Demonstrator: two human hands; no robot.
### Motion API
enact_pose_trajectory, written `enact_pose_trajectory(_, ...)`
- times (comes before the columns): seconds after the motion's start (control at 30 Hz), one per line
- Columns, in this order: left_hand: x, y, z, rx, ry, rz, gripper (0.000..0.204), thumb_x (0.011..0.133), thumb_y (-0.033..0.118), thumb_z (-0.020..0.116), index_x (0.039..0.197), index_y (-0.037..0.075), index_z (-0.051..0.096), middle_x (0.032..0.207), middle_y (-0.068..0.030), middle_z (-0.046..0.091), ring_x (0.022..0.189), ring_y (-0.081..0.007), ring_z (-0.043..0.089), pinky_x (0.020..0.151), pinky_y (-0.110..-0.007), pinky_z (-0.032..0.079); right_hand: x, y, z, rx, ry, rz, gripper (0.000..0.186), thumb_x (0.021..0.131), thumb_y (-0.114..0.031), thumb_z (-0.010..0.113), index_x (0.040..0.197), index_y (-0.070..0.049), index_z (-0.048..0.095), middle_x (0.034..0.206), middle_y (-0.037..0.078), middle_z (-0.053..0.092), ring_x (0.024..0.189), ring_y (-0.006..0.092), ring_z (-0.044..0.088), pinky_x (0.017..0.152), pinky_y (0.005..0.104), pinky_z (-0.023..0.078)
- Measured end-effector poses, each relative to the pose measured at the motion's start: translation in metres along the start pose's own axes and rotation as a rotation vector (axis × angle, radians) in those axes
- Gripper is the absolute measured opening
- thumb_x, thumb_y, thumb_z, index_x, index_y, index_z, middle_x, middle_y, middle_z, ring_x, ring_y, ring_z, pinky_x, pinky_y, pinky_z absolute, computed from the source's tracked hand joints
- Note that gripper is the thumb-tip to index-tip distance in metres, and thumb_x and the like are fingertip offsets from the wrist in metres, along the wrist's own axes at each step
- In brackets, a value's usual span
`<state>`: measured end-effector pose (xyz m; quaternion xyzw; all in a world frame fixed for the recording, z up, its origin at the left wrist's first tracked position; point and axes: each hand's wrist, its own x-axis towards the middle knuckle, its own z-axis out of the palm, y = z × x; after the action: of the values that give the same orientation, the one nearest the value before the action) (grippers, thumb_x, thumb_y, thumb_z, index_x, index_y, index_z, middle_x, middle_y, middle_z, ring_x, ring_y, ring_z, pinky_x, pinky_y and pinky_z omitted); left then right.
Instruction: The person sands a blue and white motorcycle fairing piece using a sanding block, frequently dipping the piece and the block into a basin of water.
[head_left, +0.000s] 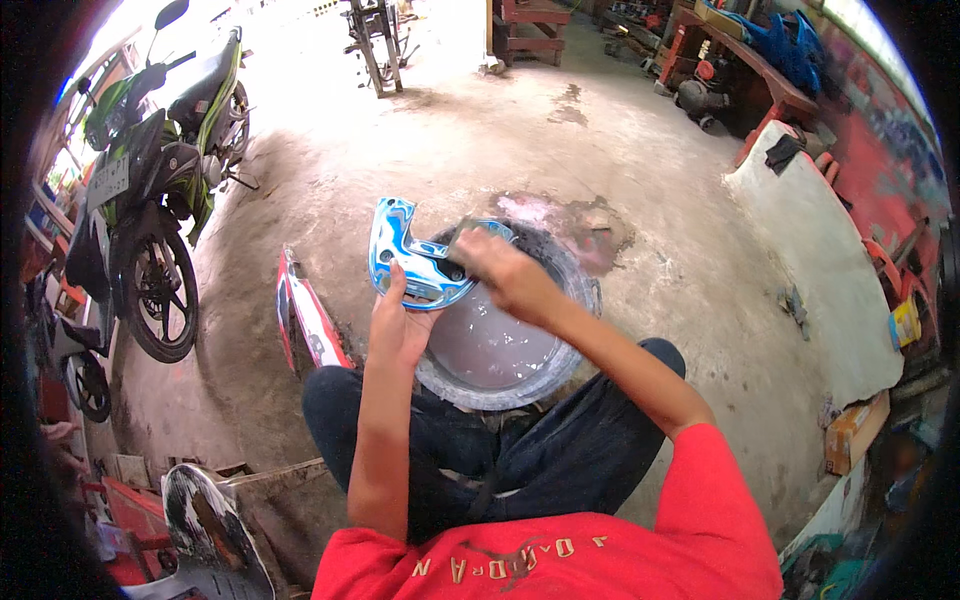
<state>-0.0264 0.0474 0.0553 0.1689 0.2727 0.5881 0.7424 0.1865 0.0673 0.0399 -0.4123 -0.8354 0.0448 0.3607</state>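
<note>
My left hand point(402, 318) grips a blue, white and silver marbled plastic part point(410, 260) from below, holding it over the left side of a grey basin point(585, 345) of cloudy water between my knees. My right hand point(505, 275) is closed at the part's right side, on something greyish that is too blurred to name. A long red and white panel point(318, 325) lies on the floor just left of the basin.
A green and black motorbike point(160, 200) stands at left. A pale panel point(800, 250) and a cardboard box point(855, 430) line the right side. A red bench point(740, 60) with machinery is at back right, and a scuffed grey part point(210, 530) lies lower left.
</note>
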Motion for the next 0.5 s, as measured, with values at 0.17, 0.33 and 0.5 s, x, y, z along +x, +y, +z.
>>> enact_pose_trajectory(0.17,0.018,0.007,-0.025,0.080,0.072,-0.059,0.049,0.105,0.033,0.056,0.146,0.010,0.042,0.140,-0.0144,0.057,0.127,-0.0338,0.058,0.105,-0.058,0.049,0.010,-0.014,0.001,0.031,-0.053,-0.192,0.059,0.082,0.000,0.058,0.140,0.000,0.054,0.143,0.022,0.056,0.135,0.0355,0.053,0.117,0.0447,0.039)
enact_pose_trajectory(0.33,0.025,0.004,-0.029,0.007,-0.054,-0.044,0.046,0.104,0.035,0.057,0.142,0.011,0.046,0.135,-0.0123,0.061,0.123,-0.0282,0.061,0.100,-0.052,0.053,0.012,-0.010,0.012,-0.129,0.035,-0.132,0.052,0.088,-0.003,0.054,0.140,-0.002,0.056,0.142,0.020,0.058,0.133,0.0337,0.055,0.114,0.0456,0.042)
enact_pose_trajectory(0.5,0.027,-0.007,-0.039,-0.026,-0.053,-0.084,0.045,0.104,0.035,0.057,0.141,0.011,0.047,0.133,-0.0097,0.062,0.121,-0.0258,0.063,0.098,-0.048,0.055,0.010,0.000,0.013,-0.120,-0.010,-0.062,0.053,0.086,-0.003,0.059,0.138,-0.004,0.056,0.138,0.019,0.061,0.131,0.0348,0.057,0.110,0.0444,0.046)
